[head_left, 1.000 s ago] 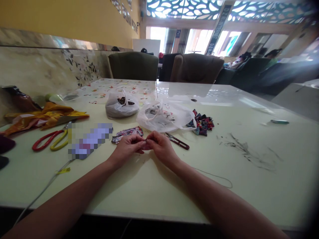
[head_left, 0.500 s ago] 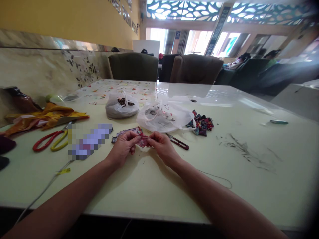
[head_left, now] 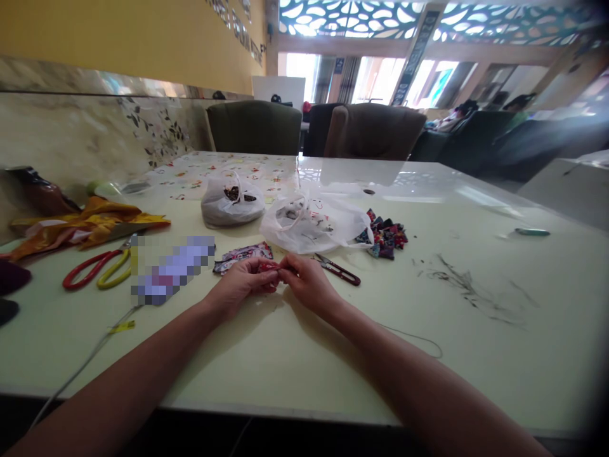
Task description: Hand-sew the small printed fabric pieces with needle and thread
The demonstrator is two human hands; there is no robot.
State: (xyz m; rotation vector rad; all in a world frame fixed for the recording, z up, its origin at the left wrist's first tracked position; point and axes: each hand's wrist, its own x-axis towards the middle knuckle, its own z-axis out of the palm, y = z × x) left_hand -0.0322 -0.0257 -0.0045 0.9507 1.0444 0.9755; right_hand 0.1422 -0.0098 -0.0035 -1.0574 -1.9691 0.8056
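Note:
My left hand [head_left: 240,284] and my right hand [head_left: 307,281] meet just above the pale table [head_left: 295,355], fingers pinched together on a small red patterned fabric scrap [head_left: 269,269]. Most of the scrap is hidden between the fingertips. A flat patterned fabric piece [head_left: 242,256] lies just behind my left hand. Red-handled thread snips [head_left: 339,269] lie right beside my right hand. A thin thread [head_left: 419,339] trails on the table by my right forearm.
Two white plastic bags [head_left: 231,202] [head_left: 314,225] sit behind the hands, with a pile of folded fabric pieces [head_left: 386,236] to their right. Red and yellow scissors [head_left: 95,268] and orange cloth [head_left: 85,225] lie at left. Loose threads [head_left: 469,292] lie at right. Armchairs [head_left: 375,130] stand beyond the table.
Half a second ago the scrap was spread out between my hands; now the fingers have closed together over it, folding it small.

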